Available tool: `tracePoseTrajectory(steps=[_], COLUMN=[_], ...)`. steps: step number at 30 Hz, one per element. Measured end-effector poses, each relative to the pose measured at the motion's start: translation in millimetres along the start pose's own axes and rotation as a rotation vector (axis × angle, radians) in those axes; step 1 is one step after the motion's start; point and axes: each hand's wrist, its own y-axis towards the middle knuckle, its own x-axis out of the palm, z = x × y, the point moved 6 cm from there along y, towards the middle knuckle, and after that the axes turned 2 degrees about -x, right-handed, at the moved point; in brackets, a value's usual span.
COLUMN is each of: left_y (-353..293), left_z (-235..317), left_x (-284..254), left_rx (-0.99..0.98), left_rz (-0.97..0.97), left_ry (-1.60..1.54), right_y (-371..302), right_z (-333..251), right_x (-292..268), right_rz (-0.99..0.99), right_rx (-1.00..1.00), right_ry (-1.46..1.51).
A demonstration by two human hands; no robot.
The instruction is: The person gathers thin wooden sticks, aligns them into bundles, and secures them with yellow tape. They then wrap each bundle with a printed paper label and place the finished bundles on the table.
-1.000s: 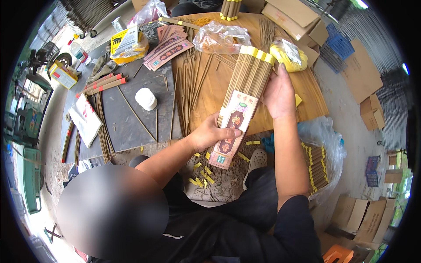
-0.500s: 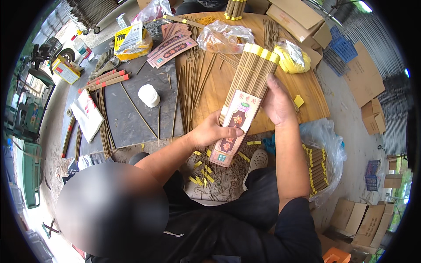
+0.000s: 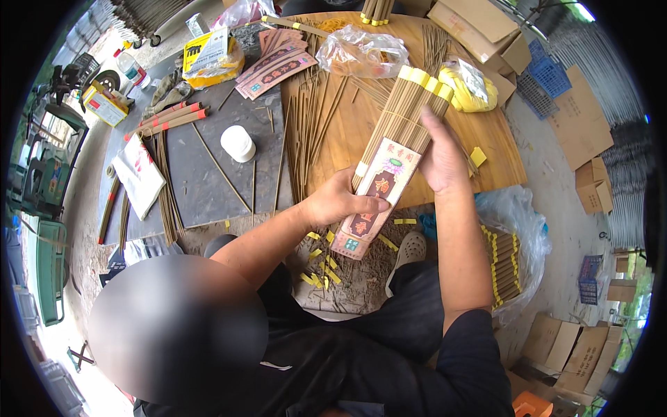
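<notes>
A thick bundle of brown incense sticks (image 3: 399, 108) with yellow-wrapped ends slants up and away from me over the table's near edge. A thin band circles it. Along its front lies a long printed paper label (image 3: 401, 154) with a flower picture. My left hand (image 3: 336, 200) grips the bundle's lower left side, its thumb pressed on the label. Around the upper right side is my right hand (image 3: 445, 156), thumb along the sticks and the other fingers hidden behind. A fan of similar labels (image 3: 281, 75) rests farther off on the table.
Loose sticks (image 3: 306, 139) and a white round tub (image 3: 237, 144) lie on the table (image 3: 479, 142). A crumpled plastic bag (image 3: 363, 52) and a yellow bundle (image 3: 471, 90) sit at the back. A clear bag of wrapped bundles (image 3: 506, 267) stands at lower right; yellow scraps (image 3: 319, 267) litter the floor.
The bundle has tipped slightly to the right at its far end, with both hands keeping hold of it. The whole view has shifted a little.
</notes>
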Motion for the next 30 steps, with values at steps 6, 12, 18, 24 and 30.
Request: tracePoseTrajectory(steps=[6,12,18,24,30], left_y=[0.0,6.1,8.8,12.0,4.1], left_z=[-3.8,-8.9,-11.0,-7.0,0.2], left_x=[-4.8,-7.1,-10.3,-9.2,-24.0], left_rx=[0.011,-0.020,-0.021,0.028,0.061], left_rz=[0.035,0.071,0.064,0.058,0.234], left_ry=[-0.004,-0.105,-0.192,-0.221,-0.095], right_y=[-5.5,-4.9,-2.9,8.5,-22.4], right_z=[12.7,20.3,31.7,33.4,-34.3], right_x=[-2.7,-3.5,-6.0,-48.3,40.9], right_rz=[-0.133,-0.123,-0.125,0.185,0.040], right_rx=[0.146,0.190,0.242,0.128,-0.717], right_ry=[-0.090,-0.078,-0.022,-0.260,-1.214])
